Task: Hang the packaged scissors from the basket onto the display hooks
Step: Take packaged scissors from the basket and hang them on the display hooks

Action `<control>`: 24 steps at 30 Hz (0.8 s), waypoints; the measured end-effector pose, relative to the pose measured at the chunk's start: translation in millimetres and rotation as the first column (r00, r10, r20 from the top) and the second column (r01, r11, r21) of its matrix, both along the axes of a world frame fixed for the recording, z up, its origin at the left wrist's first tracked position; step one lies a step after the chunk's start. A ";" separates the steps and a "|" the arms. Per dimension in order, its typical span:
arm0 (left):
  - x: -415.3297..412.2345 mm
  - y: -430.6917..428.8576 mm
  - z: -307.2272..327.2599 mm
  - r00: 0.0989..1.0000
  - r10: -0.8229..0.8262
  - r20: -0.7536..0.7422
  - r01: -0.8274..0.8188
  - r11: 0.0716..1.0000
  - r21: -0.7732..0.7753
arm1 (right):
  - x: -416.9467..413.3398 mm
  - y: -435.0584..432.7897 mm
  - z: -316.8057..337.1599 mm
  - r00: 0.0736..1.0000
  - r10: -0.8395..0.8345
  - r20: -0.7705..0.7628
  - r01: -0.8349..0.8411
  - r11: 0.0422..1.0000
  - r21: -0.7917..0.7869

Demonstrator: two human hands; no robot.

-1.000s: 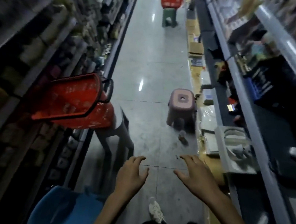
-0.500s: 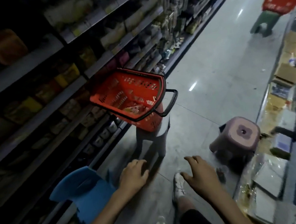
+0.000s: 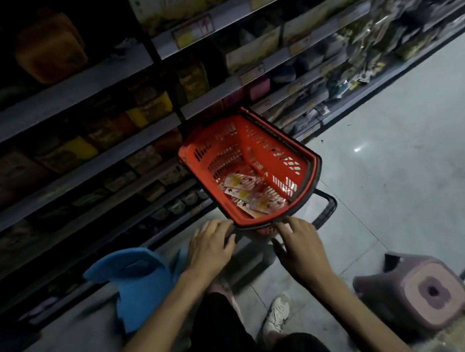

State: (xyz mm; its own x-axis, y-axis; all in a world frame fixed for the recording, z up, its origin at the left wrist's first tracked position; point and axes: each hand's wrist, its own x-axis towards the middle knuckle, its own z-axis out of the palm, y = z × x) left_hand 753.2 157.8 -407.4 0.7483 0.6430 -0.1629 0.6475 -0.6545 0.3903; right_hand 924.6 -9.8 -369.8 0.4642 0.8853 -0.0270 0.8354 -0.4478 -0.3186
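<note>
Both arrived at basket (image 3: 223, 154) rim: left hand (image 3: 211, 248), right hand (image 3: 300, 244), fingers loosely spread, holding nothing. Next: packaged scissors (image 3: 251, 195), within reach.

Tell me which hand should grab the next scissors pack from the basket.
Right hand, narrowly: its fingers touch the basket rim just before the packs; the left hand sits at the corner, farther.

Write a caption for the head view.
Left hand and right hand at near rim of red basket; packaged scissors inside.
</note>
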 end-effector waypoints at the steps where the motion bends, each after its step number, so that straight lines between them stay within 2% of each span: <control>1: 5.9 13.3 -3.0 1.000 -0.007 -0.002 0.007 1.000 0.010 | 9.7 13.8 -4.5 1.000 0.008 0.003 -0.008 1.000 -0.010; 6: 33.6 82.4 -34.3 0.988 -0.150 0.040 0.147 0.986 0.075 | 41.8 70.7 -42.2 0.998 0.042 0.043 -0.030 0.966 -0.256; 9: 48.5 116.3 -54.5 0.962 -0.271 0.002 0.270 0.959 0.080 | 45.9 91.0 -56.8 0.998 0.046 0.045 -0.026 0.931 -0.365; 13: 64.5 150.3 -74.2 0.933 -0.359 -0.037 0.360 0.933 0.024 | 46.9 112.5 -66.2 0.999 0.006 0.042 0.016 0.856 -0.517; 16: 80.3 167.3 -84.3 0.903 -0.408 -0.133 0.404 0.913 -0.058 | 51.5 139.6 -77.5 0.999 -0.003 -0.045 -0.026 0.776 -0.631; 20: 95.6 176.4 -101.4 0.874 -0.447 -0.189 0.443 0.894 -0.066 | 61.2 188.8 -107.3 0.992 0.039 -0.120 -0.111 0.720 -0.685; 24: 105.8 176.1 -108.6 0.916 -0.368 -0.161 0.365 0.930 -0.047 | 76.3 228.4 -159.0 0.991 0.039 -0.124 -0.115 0.707 -0.698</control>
State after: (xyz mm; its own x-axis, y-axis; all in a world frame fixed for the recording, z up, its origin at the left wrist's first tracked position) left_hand 859.1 333.9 -516.0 0.8928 0.3255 -0.3114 0.4194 -0.8529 0.3110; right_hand 1000.9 218.6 -528.8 0.3564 0.6248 -0.6946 0.8606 -0.5089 -0.0162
